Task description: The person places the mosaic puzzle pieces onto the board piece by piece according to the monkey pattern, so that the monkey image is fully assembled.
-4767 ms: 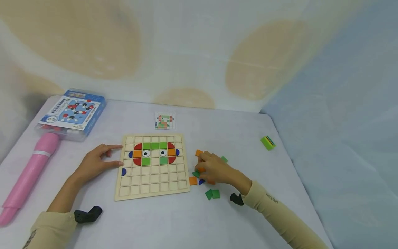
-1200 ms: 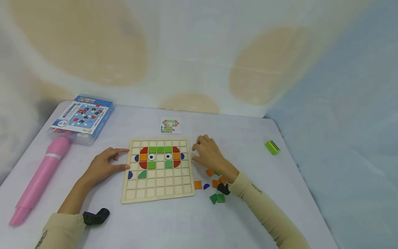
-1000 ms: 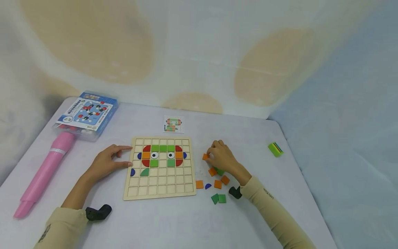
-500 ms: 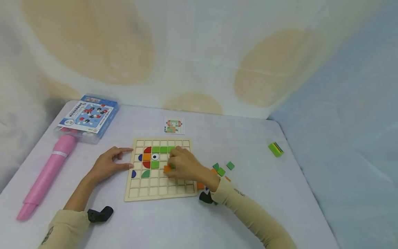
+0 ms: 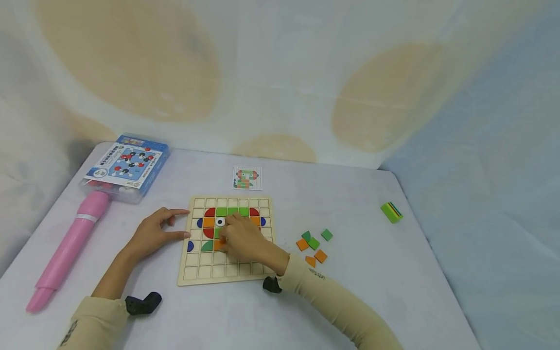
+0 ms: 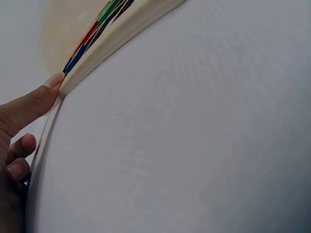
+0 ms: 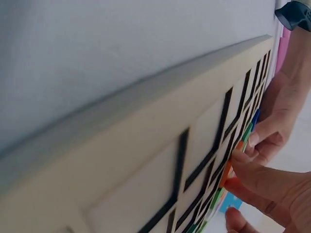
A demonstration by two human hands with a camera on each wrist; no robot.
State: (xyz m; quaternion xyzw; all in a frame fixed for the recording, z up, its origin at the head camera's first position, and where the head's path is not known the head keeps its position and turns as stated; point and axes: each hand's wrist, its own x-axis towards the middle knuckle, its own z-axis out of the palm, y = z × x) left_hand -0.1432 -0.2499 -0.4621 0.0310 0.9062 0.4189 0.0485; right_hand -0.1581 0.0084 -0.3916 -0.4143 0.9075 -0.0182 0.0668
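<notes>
A wooden grid board (image 5: pixel 191 273) lies on the table with coloured tiles set in its upper cells. My left hand (image 5: pixel 153 232) touches the board's left edge with forefinger and thumb spread apart; the left wrist view shows the thumb (image 6: pixel 41 99) against that edge. Over the board, my right hand (image 5: pixel 245 239) pinches an orange square tile (image 5: pixel 218 244) beside a green quarter-round tile (image 5: pixel 207 246). In the right wrist view the orange tile (image 7: pixel 225 174) shows between thumb and fingers. That hand hides some tiles on the board's right side.
Loose green and orange tiles (image 5: pixel 321 255) lie right of the board. Behind it is a pattern card (image 5: pixel 247 178). A boxed molecule set (image 5: pixel 127 167) and a pink cylinder (image 5: pixel 70 248) stand at left. A small striped green block (image 5: pixel 391 212) sits far right.
My right hand has gone from the loose tiles leftward over the board, bringing an orange tile beside the green quarter-round, which was set on the board earlier. My left hand stays at the board's edge.
</notes>
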